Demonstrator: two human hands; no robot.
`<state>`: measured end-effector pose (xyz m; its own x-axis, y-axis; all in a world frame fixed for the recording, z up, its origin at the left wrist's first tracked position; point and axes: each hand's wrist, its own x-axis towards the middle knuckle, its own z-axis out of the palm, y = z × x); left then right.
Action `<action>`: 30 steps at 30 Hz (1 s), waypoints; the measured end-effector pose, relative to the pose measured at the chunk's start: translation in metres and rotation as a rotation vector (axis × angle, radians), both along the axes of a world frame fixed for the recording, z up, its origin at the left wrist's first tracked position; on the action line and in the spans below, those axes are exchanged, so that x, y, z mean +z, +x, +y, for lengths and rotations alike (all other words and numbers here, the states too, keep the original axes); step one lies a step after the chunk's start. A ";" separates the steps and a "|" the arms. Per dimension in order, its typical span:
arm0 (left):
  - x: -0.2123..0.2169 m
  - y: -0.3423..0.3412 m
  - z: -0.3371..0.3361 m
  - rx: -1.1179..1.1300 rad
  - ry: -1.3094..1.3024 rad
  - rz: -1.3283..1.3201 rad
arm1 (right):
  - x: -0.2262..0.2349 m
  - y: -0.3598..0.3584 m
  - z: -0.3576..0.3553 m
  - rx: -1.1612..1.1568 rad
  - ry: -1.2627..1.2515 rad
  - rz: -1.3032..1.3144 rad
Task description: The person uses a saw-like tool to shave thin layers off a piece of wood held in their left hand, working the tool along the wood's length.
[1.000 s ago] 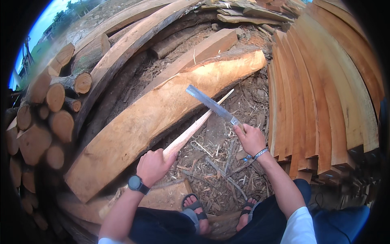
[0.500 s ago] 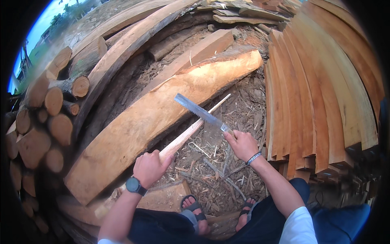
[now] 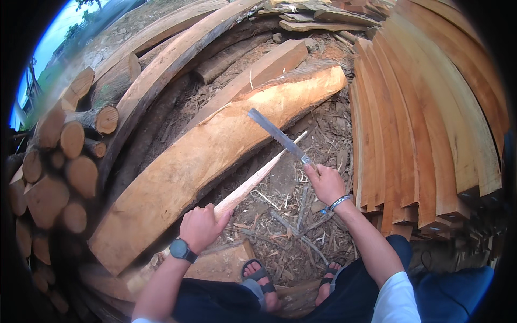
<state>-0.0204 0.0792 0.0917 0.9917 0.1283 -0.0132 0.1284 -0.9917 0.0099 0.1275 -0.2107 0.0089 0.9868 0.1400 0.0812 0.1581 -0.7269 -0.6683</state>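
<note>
Left hand (image 3: 201, 227) clenched around a pointed stick (image 3: 245, 191), right hand (image 3: 327, 185) gripping a handsaw (image 3: 273, 131) angled across the stick's narrow end, contact between them hard to judge, wood-littered ground (image 3: 283, 180) below, a broad timber slab (image 3: 199, 159) beyond.

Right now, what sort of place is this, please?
Probably an outdoor timber yard: cut logs are piled at the left, sawn planks are stacked at the right, and a thick wooden slab lies between them.
</note>
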 end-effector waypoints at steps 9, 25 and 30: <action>0.002 -0.003 0.002 -0.008 0.001 0.007 | -0.004 0.004 0.000 -0.004 0.022 -0.028; 0.004 -0.001 -0.004 -0.010 0.012 0.044 | 0.001 0.010 -0.011 -0.018 -0.013 0.052; 0.001 -0.001 -0.002 0.008 -0.018 0.044 | 0.002 0.006 -0.002 -0.030 0.029 0.026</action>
